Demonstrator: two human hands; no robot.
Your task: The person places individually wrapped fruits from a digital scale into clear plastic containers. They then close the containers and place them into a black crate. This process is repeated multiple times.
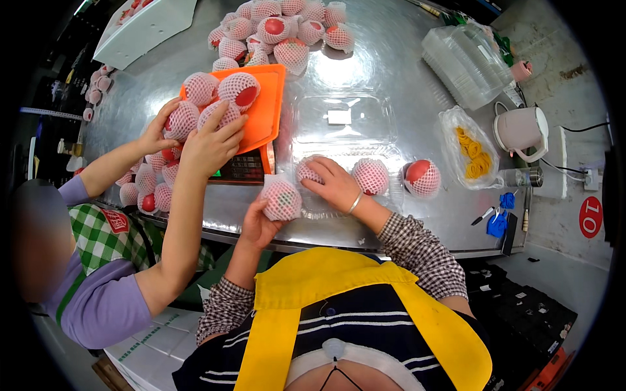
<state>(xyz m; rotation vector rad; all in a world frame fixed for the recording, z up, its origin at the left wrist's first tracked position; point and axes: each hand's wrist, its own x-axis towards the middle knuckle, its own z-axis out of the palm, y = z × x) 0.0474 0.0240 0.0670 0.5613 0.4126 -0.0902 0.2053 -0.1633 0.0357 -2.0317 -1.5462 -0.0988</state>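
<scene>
My left hand [259, 225] grips a round fruit [283, 199] in a white foam net, with green showing through the mesh. It is held at the near left corner of an open clear plastic clamshell box [345, 153]. The fingers of my right hand [336, 186] are closed over a second foam-netted fruit [308, 171] at the box's near left side. Another netted red fruit [370, 176] sits in the near part of the box, right of my hand. Farther right, one more netted red fruit [422, 178] rests just beside the box.
At left, a co-worker's hands [212, 140] hold netted fruits on an orange tray [270, 98] over a scale [241, 167]. More netted fruits [274, 29] are piled at the back. Stacked clear boxes [466, 65], yellow bands in a bag [475, 153] and a pitcher [521, 130] stand right.
</scene>
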